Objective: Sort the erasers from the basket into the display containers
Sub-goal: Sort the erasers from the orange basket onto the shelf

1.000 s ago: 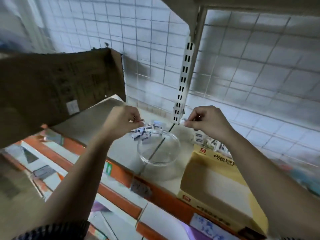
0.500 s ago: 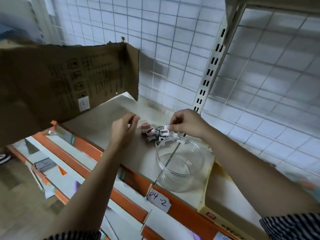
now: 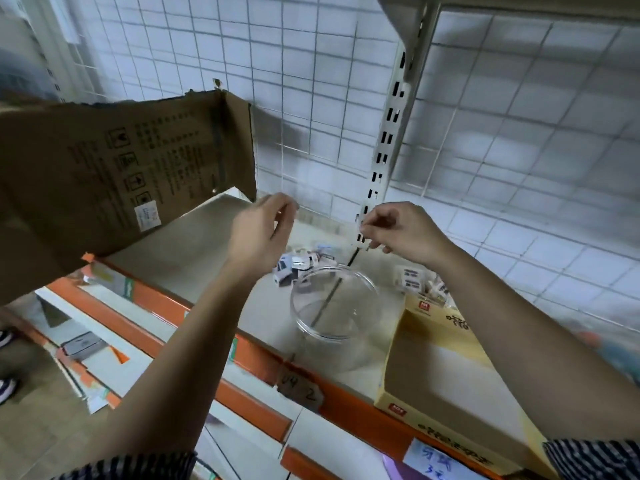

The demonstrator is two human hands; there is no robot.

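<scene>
A small pile of white-sleeved erasers (image 3: 299, 264) lies on the beige shelf (image 3: 180, 258), just behind a clear round container (image 3: 332, 306) with nothing visible in it. More erasers (image 3: 410, 279) stand at the far end of an open yellow box (image 3: 433, 344) to the right. My left hand (image 3: 263, 233) hovers above and left of the pile, fingers relaxed and blurred, holding nothing. My right hand (image 3: 403, 232) is raised above the container's far rim, its fingers curled with thumb and forefinger together. No object shows between them.
A large brown cardboard box (image 3: 114, 174) overhangs the shelf on the left. A slotted cream upright (image 3: 388, 140) and a wire grid wall (image 3: 311, 98) stand behind. The shelf's orange front edge (image 3: 263, 362) carries a label reading 04-2. Papers lie on the lower shelf.
My right hand has lifted off the eraser pile and moved up to the right. My left hand has risen above the shelf. The view has shifted slightly.
</scene>
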